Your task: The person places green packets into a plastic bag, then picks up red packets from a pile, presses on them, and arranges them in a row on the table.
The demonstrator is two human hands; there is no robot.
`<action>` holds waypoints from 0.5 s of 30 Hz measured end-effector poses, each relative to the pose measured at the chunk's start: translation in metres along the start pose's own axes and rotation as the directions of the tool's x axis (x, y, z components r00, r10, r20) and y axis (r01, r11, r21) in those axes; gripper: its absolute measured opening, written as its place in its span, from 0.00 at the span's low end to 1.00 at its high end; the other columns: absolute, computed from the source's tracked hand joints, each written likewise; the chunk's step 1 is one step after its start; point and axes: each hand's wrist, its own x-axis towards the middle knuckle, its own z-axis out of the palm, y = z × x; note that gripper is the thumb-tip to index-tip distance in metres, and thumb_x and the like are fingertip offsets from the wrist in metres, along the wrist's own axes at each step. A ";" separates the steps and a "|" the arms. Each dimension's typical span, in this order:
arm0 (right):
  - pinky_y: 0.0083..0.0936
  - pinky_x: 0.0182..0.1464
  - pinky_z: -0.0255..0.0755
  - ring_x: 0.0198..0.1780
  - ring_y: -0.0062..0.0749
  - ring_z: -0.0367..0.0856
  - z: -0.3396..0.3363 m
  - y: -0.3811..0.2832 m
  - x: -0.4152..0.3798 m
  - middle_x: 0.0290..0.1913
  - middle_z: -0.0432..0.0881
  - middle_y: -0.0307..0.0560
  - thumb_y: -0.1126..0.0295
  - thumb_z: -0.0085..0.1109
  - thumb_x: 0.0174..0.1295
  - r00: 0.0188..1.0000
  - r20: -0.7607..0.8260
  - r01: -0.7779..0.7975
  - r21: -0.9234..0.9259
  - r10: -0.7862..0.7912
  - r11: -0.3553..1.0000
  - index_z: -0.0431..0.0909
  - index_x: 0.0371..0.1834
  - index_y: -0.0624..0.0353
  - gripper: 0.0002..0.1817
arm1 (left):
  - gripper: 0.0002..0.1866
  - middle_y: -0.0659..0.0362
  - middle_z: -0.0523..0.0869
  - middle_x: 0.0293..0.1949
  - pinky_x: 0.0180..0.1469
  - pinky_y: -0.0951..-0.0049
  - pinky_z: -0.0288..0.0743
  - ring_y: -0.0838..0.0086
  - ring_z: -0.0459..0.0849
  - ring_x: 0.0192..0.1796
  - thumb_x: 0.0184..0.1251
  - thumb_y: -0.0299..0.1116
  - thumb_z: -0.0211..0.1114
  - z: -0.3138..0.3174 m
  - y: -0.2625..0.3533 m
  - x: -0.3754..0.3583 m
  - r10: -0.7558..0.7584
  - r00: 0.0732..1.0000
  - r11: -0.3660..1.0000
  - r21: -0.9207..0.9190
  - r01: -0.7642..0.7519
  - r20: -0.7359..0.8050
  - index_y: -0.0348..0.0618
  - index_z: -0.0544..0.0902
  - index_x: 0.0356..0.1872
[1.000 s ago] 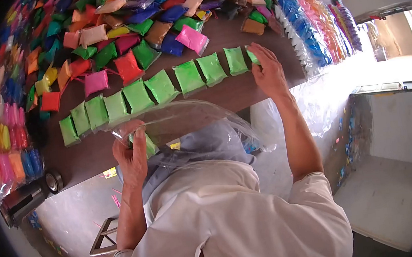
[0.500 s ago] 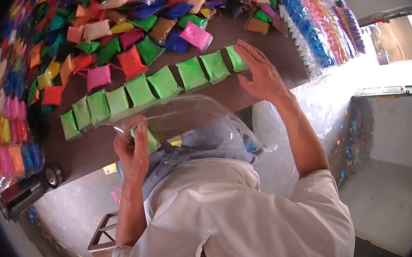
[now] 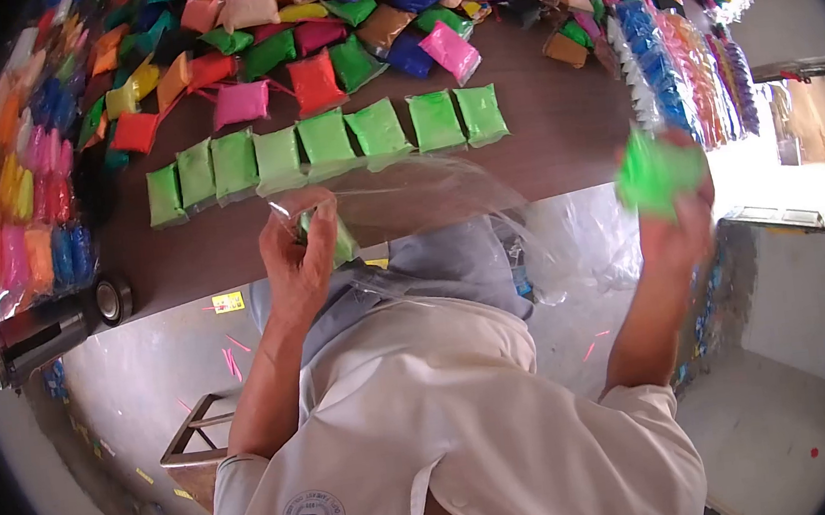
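A bright green packet (image 3: 657, 171) was in the right hand (image 3: 689, 223), at the right of the frame, near the right end of the brown surface (image 3: 540, 133). The grip of this hand was closed on the packet; both were blurred, so I could not tell each finger well. In the left hand (image 3: 298, 269), left of the centre of the frame, the thumb and fingers were pressed together on the edge of a transparent bag (image 3: 446, 189). The bag spread from there to the right, over the front edge of the surface. A second green packet (image 3: 344, 247) showed just beside the left thumb; whether it lay inside the bag, I could not tell.

Above the bag, a row of eight green packets (image 3: 325, 141) lay on the surface, rising slightly toward the right. Behind the row, a heap of packets in many colours (image 3: 317, 82) filled the top of the frame. Bundles of packets (image 3: 40, 256) lay along the left, and wrapped strips (image 3: 653, 61) at the upper right. A dark bottle (image 3: 43, 331) lay on its side at the left, by the surface's corner.
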 end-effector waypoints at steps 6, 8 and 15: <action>0.27 0.37 0.78 0.33 0.29 0.85 0.092 -0.015 -0.052 0.38 0.87 0.48 0.69 0.67 0.54 0.726 0.557 -0.279 -0.297 0.403 0.913 0.78 0.60 0.63 0.27 | 0.10 0.69 0.78 0.33 0.30 0.84 0.60 0.88 0.69 0.32 0.77 0.34 0.64 0.000 0.002 0.001 0.010 1.000 1.000 -0.014 -0.010 -0.001 0.38 0.83 0.49; 0.28 0.37 0.76 0.33 0.26 0.83 0.117 0.008 -0.059 0.37 0.85 0.47 0.70 0.64 0.59 0.735 0.443 -0.176 -0.606 0.513 0.776 0.76 0.60 0.64 0.24 | 0.10 0.69 0.78 0.33 0.30 0.84 0.61 0.88 0.69 0.32 0.77 0.34 0.64 -0.003 0.004 0.001 -0.009 1.000 1.000 -0.016 0.009 0.003 0.37 0.83 0.49; 0.48 0.35 0.75 0.31 0.59 0.81 0.154 0.061 -0.039 0.33 0.83 0.60 0.70 0.64 0.55 0.920 0.326 0.125 -0.769 0.216 0.627 0.74 0.58 0.67 0.25 | 0.10 0.64 0.84 0.41 0.40 0.82 0.68 0.85 0.74 0.39 0.77 0.32 0.62 -0.007 -0.005 0.001 0.031 0.999 0.993 -0.112 -0.034 -0.028 0.35 0.83 0.48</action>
